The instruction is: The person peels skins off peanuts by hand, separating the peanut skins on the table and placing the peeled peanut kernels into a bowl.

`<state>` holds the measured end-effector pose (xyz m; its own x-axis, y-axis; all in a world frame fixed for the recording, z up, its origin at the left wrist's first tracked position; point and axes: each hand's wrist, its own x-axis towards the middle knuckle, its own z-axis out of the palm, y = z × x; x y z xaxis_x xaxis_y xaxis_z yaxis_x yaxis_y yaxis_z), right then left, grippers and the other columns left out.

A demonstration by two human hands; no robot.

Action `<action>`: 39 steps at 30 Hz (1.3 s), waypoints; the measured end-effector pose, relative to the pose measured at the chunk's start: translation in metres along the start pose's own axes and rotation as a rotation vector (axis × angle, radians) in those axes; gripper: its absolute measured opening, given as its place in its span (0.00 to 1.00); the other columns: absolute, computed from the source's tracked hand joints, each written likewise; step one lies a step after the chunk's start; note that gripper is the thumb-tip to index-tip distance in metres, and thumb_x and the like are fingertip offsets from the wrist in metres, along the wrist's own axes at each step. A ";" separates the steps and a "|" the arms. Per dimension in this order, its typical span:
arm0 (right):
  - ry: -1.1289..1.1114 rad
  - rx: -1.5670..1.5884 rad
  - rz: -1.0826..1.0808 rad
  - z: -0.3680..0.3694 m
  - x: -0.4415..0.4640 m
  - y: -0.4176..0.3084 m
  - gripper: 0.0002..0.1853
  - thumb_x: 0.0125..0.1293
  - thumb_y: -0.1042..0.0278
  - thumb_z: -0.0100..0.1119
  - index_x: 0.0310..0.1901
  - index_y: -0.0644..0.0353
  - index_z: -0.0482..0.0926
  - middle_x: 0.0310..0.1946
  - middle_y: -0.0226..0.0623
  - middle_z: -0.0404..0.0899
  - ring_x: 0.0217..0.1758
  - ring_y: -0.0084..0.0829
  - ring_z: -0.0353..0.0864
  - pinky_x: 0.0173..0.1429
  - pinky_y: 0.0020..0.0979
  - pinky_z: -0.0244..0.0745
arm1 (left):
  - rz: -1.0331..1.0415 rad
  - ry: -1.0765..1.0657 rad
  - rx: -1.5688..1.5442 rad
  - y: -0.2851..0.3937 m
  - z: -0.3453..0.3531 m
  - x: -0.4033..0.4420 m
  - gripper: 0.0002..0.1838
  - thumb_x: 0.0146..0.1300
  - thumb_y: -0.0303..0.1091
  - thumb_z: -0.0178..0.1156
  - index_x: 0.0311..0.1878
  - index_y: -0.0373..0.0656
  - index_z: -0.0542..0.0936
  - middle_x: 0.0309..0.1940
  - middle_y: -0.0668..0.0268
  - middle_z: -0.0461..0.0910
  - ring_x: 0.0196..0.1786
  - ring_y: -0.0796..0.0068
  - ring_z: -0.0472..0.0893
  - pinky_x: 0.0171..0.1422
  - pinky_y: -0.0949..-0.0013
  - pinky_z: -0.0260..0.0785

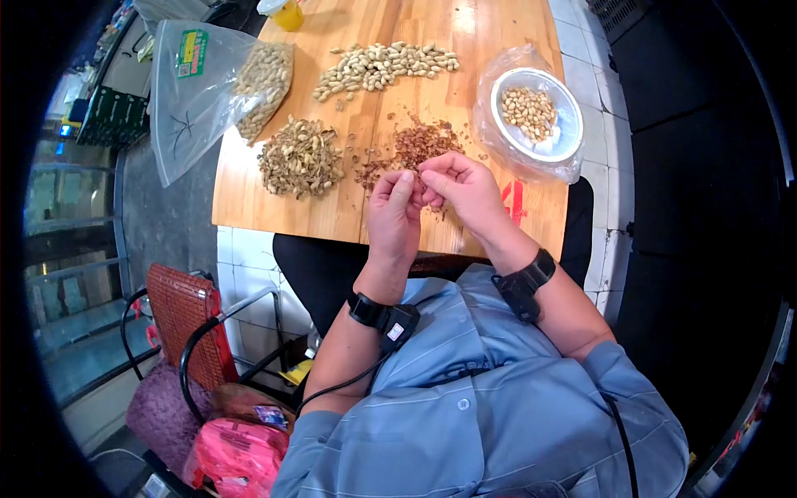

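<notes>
My left hand (pixel 394 217) and my right hand (pixel 462 192) meet over the front part of the wooden table (pixel 365 226), fingertips pinched together. Whatever lies between the fingers is too small to make out. Just beyond them is a heap of reddish-brown peanut skins (pixel 425 143). A pile of empty shells (pixel 300 159) sits to the left. Farther back, unshelled peanuts (pixel 382 66) spread in a band. On the right, a white bowl (pixel 576 124) inside a clear plastic bag holds peeled peanuts (pixel 528 114).
A clear plastic bag (pixel 203 100) with more unshelled peanuts overhangs the table's left edge. A cup of yellow liquid (pixel 286 17) stands at the back left. Below left is a chair (pixel 187 324) with a pink bag (pixel 241 456) near it.
</notes>
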<state>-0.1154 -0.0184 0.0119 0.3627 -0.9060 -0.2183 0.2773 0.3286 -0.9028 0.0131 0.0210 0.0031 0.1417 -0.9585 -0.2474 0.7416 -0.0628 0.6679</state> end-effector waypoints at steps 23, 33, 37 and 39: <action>0.020 -0.003 0.155 -0.032 0.008 -0.015 0.14 0.75 0.71 0.50 0.57 0.67 0.75 0.39 0.42 0.84 0.39 0.30 0.87 0.41 0.24 0.80 | 0.692 0.042 1.353 0.017 -0.028 0.028 0.05 0.63 0.27 0.63 0.33 0.37 0.79 0.36 0.59 0.84 0.42 0.62 0.80 0.49 0.65 0.71; 0.359 -0.268 -0.037 -0.089 0.023 -0.075 0.12 0.75 0.68 0.48 0.51 0.63 0.78 0.24 0.25 0.75 0.19 0.16 0.70 0.23 0.19 0.64 | 0.389 0.066 1.029 0.018 -0.031 0.019 0.10 0.70 0.21 0.49 0.46 0.37 0.80 0.29 0.67 0.78 0.27 0.79 0.76 0.34 0.73 0.69; 0.382 -0.349 0.001 -0.111 0.036 -0.086 0.15 0.74 0.69 0.45 0.54 0.62 0.78 0.22 0.26 0.74 0.18 0.16 0.67 0.21 0.19 0.60 | 0.387 -0.031 1.005 0.017 -0.043 0.022 0.17 0.62 0.15 0.45 0.49 0.37 0.80 0.43 0.57 0.81 0.41 0.65 0.81 0.46 0.67 0.73; 0.383 -0.358 0.020 -0.109 0.038 -0.088 0.15 0.74 0.68 0.45 0.55 0.62 0.78 0.21 0.26 0.74 0.17 0.16 0.67 0.21 0.20 0.60 | 0.533 -0.058 1.147 0.023 -0.036 0.021 0.18 0.59 0.14 0.45 0.47 0.35 0.80 0.50 0.54 0.81 0.52 0.58 0.79 0.58 0.63 0.71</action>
<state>-0.2237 -0.1105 0.0427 -0.0048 -0.9552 -0.2959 -0.0722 0.2955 -0.9526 0.0566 0.0094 -0.0121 0.1962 -0.9481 0.2503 -0.3953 0.1571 0.9050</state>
